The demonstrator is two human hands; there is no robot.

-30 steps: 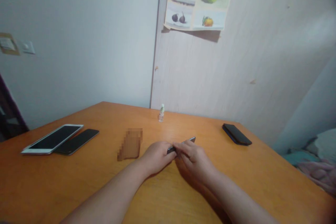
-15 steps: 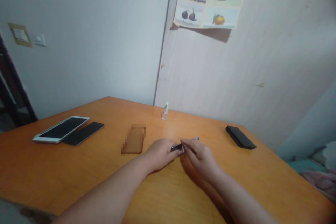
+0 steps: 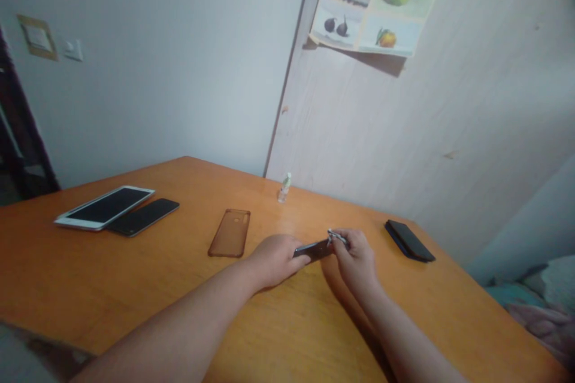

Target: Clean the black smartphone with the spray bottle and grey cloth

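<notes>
My left hand (image 3: 276, 260) is closed round the left end of a dark phone (image 3: 315, 249), which is held tilted just above the table. In my right hand (image 3: 358, 258) a small crumpled whitish cloth or tissue (image 3: 336, 236) is pinched; it meets the right part of the phone along its edge. Left of my left hand lies an empty translucent brown phone case (image 3: 230, 233). A small clear bottle (image 3: 284, 188) with a pale cap stands upright beyond my hands.
A white tablet (image 3: 108, 206) and a black phone (image 3: 146, 217) lie together on the left of the wooden table (image 3: 148, 287). Toward the right edge lies a dark folded case or wallet (image 3: 409, 240). Behind the table rises a wall with a fruit poster (image 3: 375, 6).
My right hand has slid right along the phone, uncovering more of its surface and showing the whitish cloth. My left hand keeps its grip. The view has tilted slightly.
</notes>
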